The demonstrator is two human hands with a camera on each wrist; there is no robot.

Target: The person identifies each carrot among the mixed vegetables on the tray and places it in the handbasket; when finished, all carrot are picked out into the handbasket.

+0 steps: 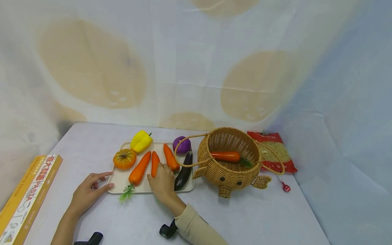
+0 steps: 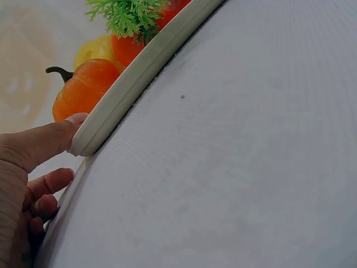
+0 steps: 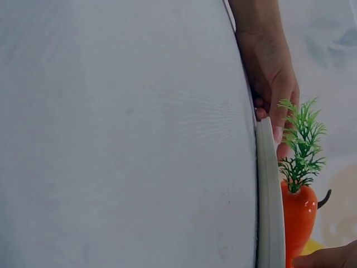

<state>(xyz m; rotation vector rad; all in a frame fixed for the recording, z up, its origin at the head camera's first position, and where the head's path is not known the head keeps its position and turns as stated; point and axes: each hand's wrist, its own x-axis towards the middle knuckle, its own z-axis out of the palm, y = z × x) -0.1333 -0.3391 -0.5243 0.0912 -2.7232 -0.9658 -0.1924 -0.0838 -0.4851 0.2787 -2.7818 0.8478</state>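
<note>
**Presently at the tray: short carrot under the right grip**

Shown lying on the cream rectangular plastic tray (image 1: 120,186), on the pale grey bench (image 1: 245,217): short orange toy carrot (image 1: 154,162), set between a longer orange carrot with a green plastic tuft (image 1: 139,169) and a third orange carrot (image 1: 170,157). Covered at its near end by the right grip (image 1: 162,179), thumb beside the carrot; whether clenched round the carrot or merely resting on it, impossible to tell from these views. Left grip (image 1: 88,191) released, thumb straight against the tray's near left corner, remaining fingers loosely bent on the bench.

Judged from the smooth, glossy skin: probably a light, hollow or foam replica, stiff enough not to sag, not fragile, somewhat slippery and apt to roll. Best taken across the thick middle, thumb on one flank and fingers on the other, reaching into the narrow gaps beside the neighbouring carrots; avoid the tapered tip, likely to slide out of a pinch.

Also on the tray: small orange toy pumpkin (image 1: 124,158) and dark purple toy aubergine (image 1: 183,172). Just right of the tray: round woven wicker basket (image 1: 226,172).
</note>
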